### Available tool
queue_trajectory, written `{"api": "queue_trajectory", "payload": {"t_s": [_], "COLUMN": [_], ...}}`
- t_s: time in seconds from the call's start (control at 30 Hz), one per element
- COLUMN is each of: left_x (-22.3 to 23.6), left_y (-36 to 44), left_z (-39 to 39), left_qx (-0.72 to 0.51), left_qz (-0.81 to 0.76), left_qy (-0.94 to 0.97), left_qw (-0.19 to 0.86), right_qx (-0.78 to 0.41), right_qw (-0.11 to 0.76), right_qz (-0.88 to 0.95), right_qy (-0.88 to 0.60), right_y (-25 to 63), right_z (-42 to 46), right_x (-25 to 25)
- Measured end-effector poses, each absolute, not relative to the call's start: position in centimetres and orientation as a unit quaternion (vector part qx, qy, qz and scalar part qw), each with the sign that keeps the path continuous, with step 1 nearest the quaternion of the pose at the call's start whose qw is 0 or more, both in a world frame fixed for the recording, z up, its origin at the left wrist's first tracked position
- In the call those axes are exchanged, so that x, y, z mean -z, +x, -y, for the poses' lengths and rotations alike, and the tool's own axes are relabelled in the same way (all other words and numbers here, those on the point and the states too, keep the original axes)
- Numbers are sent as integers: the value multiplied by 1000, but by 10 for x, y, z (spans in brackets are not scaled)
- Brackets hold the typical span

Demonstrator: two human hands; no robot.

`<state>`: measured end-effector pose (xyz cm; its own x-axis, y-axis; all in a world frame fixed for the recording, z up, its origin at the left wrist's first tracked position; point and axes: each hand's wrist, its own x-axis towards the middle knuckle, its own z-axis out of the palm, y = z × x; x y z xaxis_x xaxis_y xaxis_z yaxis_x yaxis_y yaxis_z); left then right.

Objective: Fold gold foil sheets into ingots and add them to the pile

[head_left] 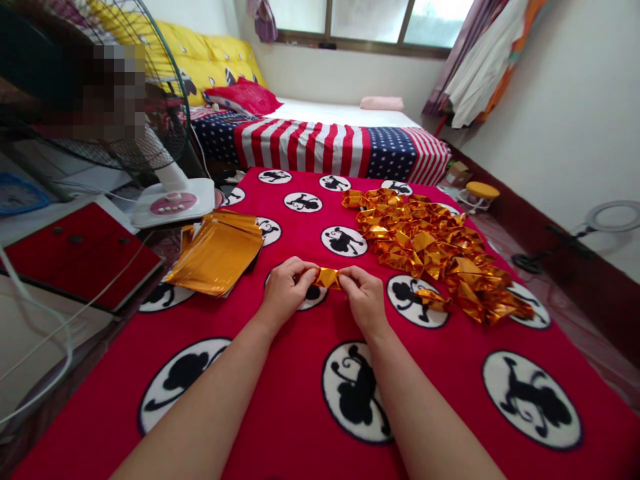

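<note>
Between my two hands is a small folded gold foil paper ingot (328, 277), held level just above the red cloth (280, 413). My left hand (289, 287) pinches its left end between thumb and forefinger. Its right end is pinched in the same way by my right hand (364, 293). To the left lies a stack of flat gold foil sheets (217, 257), slightly fanned at the back. A large heap of folded gold foil pieces (420, 233) spreads over the cloth to the right. One single folded piece (434, 300) rests near my right hand, at the heap's front edge.
A white-based fan (173, 200) stands at the left beside a red-topped cabinet (80, 247). Beyond the cloth is a bed with a flag-patterned cover (320, 147). On the right floor are a yellow stool (483, 191) and a ring light on a stand (613, 217).
</note>
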<state>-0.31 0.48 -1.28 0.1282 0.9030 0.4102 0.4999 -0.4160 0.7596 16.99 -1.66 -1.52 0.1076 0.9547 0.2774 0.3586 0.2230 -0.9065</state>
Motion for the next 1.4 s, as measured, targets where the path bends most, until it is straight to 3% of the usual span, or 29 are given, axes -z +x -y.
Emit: {"api": "queue_trajectory", "payload": {"t_s": [0.6, 0.93, 1.13, 1.4], "left_x": [15, 9, 12, 14], "left_y": [2, 3, -1, -2], "left_z": [-7, -1, -5, -12], "left_qx": [-468, -387, -399, -399], "left_qz": [-520, -560, -562, -560], "left_qy": [612, 710, 671, 611], "left_qw": [368, 180, 272, 391], "right_qx": [-467, -417, -371, -451], "right_qw": [533, 524, 491, 478], "right_qz": [463, 501, 550, 490], "right_qy": [-532, -549, -565, -572], "right_y": [162, 163, 166, 166], "right_z": [15, 17, 13, 7], "right_x": [8, 7, 11, 11]}}
